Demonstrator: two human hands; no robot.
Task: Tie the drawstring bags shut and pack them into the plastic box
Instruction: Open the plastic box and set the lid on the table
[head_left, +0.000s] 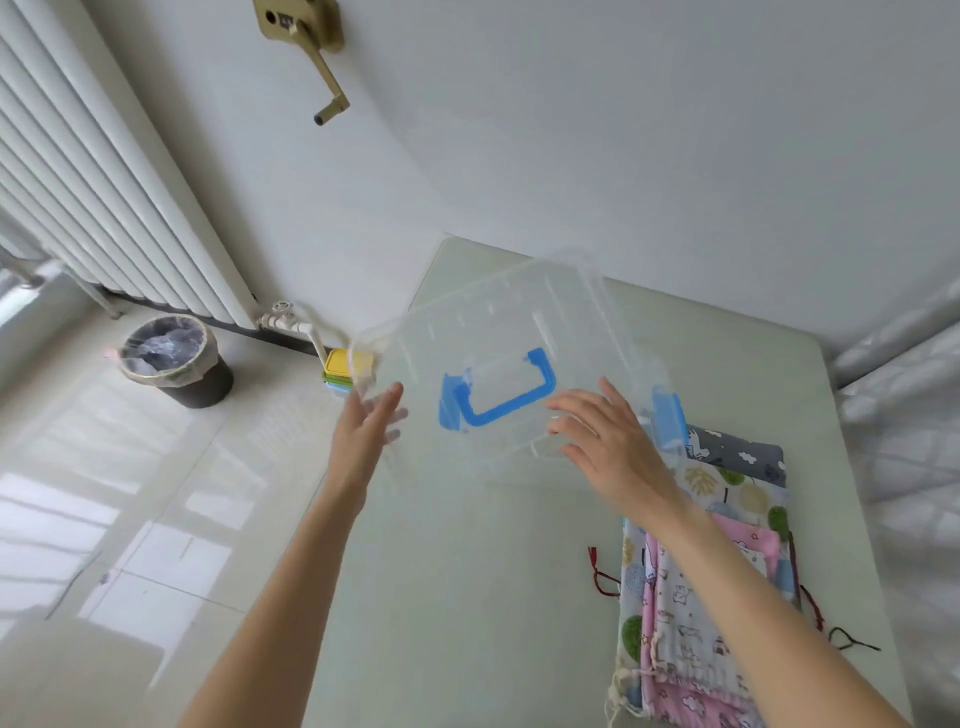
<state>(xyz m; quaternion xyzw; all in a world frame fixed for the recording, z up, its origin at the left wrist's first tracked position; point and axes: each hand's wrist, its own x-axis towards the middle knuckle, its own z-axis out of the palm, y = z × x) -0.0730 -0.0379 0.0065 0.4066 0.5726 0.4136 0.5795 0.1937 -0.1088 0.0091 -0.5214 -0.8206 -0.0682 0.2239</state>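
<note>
A clear plastic box (519, 467) with blue side clips stands at the middle of the table. Its clear lid (498, 322), with a blue handle, is tilted above it and reaches out past the box's left side. My left hand (369, 431) grips the lid's left edge, and its fingers show through the plastic. My right hand (608, 441) lies on the lid's right part with fingers spread. Several flat drawstring bags (691, 623) lie stacked to the right, partly under my right forearm, with the grey cloud-print bag (743, 454) farthest.
The pale table (467, 597) ends at the wall behind and drops to a tiled floor on the left. On the floor stand a lined waste bin (174, 364) and a yellow-lidded container (340, 366), below a radiator. White fabric lies off the table's right edge.
</note>
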